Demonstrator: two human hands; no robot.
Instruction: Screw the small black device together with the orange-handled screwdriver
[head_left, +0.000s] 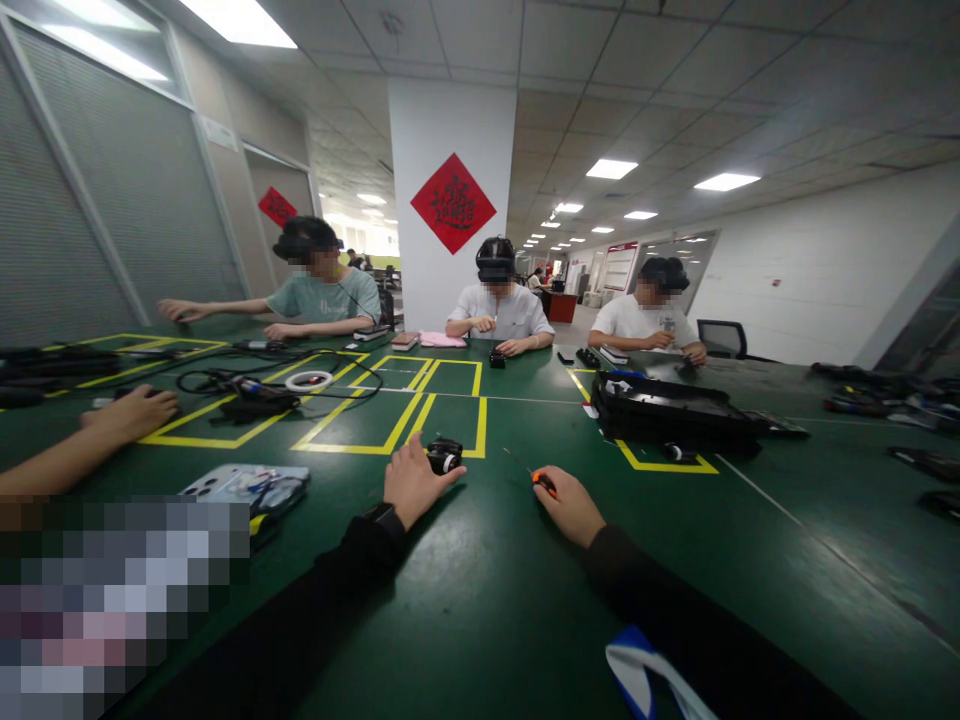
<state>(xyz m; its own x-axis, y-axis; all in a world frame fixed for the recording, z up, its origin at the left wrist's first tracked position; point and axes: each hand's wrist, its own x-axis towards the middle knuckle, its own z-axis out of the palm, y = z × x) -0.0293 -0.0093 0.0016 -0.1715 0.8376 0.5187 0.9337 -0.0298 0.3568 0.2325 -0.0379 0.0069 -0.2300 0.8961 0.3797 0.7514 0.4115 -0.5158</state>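
Observation:
My left hand, with a dark band at the wrist, is closed about a small black device that has a white round part at its front. The thumb lies along its near side, and the other fingers reach its left side. The device rests on the green tabletop beside a yellow tape line. To the right, my right hand grips a screwdriver by its orange and black handle. The thin shaft points forward and left, its tip apart from the device.
A black open case stands at the right. Cables and a white ring lie at the left, near another person's hand. A pale phone-shaped object sits nearer. Several people work around the table. A blue-white strap is at the front.

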